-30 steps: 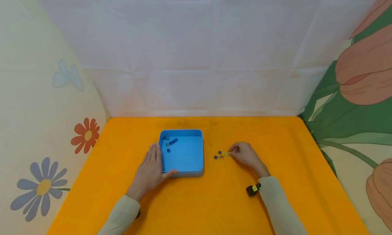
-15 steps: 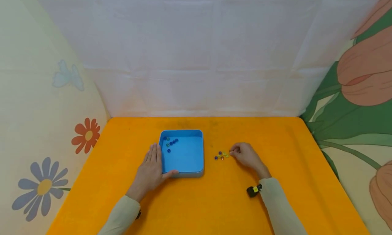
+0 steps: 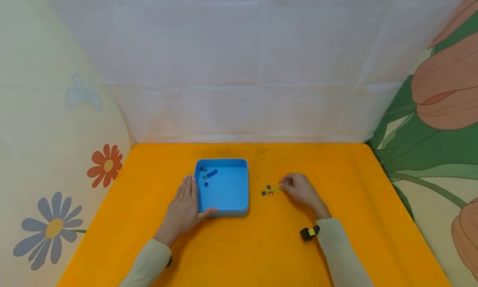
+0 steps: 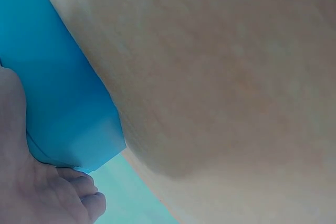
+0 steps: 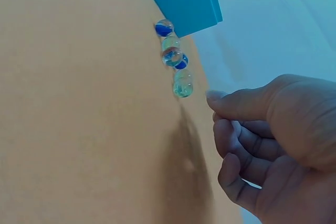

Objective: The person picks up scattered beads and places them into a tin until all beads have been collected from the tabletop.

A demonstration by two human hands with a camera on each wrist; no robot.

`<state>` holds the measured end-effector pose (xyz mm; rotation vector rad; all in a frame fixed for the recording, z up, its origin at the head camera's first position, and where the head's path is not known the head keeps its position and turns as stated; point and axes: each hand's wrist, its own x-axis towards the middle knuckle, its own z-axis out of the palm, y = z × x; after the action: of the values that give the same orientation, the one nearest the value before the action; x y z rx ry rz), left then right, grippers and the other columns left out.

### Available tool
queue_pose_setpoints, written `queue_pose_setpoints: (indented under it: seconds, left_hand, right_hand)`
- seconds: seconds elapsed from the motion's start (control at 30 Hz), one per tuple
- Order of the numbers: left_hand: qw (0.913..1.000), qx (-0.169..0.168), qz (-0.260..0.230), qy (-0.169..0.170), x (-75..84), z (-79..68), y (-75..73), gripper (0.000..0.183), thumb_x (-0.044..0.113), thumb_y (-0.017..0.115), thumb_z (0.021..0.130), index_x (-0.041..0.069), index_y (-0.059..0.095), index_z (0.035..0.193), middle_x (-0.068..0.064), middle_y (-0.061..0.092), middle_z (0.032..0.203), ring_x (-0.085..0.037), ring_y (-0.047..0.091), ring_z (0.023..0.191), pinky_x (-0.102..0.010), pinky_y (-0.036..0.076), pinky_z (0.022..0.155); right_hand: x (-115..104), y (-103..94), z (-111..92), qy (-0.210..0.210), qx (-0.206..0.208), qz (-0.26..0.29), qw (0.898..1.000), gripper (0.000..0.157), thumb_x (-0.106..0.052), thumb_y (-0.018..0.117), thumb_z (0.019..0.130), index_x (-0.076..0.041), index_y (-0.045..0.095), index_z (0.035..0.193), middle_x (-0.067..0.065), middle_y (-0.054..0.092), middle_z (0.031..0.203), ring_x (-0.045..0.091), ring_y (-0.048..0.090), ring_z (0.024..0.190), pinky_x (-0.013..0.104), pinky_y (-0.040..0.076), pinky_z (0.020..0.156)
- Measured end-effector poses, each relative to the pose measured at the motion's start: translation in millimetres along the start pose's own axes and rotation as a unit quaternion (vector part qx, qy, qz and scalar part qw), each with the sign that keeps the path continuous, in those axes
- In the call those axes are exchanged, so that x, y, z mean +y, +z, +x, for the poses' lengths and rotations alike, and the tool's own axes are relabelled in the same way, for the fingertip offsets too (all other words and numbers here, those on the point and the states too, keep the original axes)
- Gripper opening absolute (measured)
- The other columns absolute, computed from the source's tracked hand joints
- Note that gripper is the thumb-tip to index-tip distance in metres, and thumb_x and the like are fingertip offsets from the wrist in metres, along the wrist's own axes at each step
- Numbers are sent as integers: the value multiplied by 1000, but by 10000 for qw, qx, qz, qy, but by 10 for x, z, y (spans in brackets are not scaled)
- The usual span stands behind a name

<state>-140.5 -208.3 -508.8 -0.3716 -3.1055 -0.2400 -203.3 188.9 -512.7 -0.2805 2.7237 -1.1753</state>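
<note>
A square blue box (image 3: 224,191) sits on the orange table with several blue and green glass marbles (image 3: 209,175) gathered at its left side. My left hand (image 3: 184,206) lies along the box's left wall with straight fingers, its thumb at the front rim. Several blue, green and amber marbles (image 3: 269,190) lie on the table to the right of the box. Just right of them is my right hand (image 3: 300,190), thumb and forefinger tips brought together. In the right wrist view its other fingers (image 5: 233,179) curl inward; whether a marble sits between the tips I cannot tell.
The orange table (image 3: 239,249) ends at a white cloth backdrop (image 3: 239,71). Flower-printed cloths hang at the left and right sides. A black wrist camera (image 3: 308,233) is strapped at my right sleeve.
Both hands, the box and the marbles keep nearly the same places. The whole head view has shifted by only a few pixels.
</note>
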Motion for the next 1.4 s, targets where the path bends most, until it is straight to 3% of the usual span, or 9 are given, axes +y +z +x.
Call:
queue_pose_setpoints:
  seconds: [0.7, 1.4]
  left_hand:
    - [10000, 16, -55, 20, 1, -22, 6, 125, 78, 62, 89, -13, 15, 162, -34, 16, 172, -50, 20, 161, -60, 27, 129]
    - [10000, 22, -28, 40, 13, -11, -8, 123, 76, 63, 90, -13, 17, 162, -33, 17, 172, -50, 20, 161, -60, 27, 129]
  right_hand:
    - [-253, 36, 56, -53, 75, 248, 9996, 20, -19, 71, 102, -3, 76, 113, 11, 76, 103, 19, 70, 90, 39, 61, 83]
    - [-636, 162, 218, -32, 49, 590, 9982, 23, -23, 72, 101, -5, 75, 116, 9, 76, 103, 18, 66, 85, 30, 60, 77]
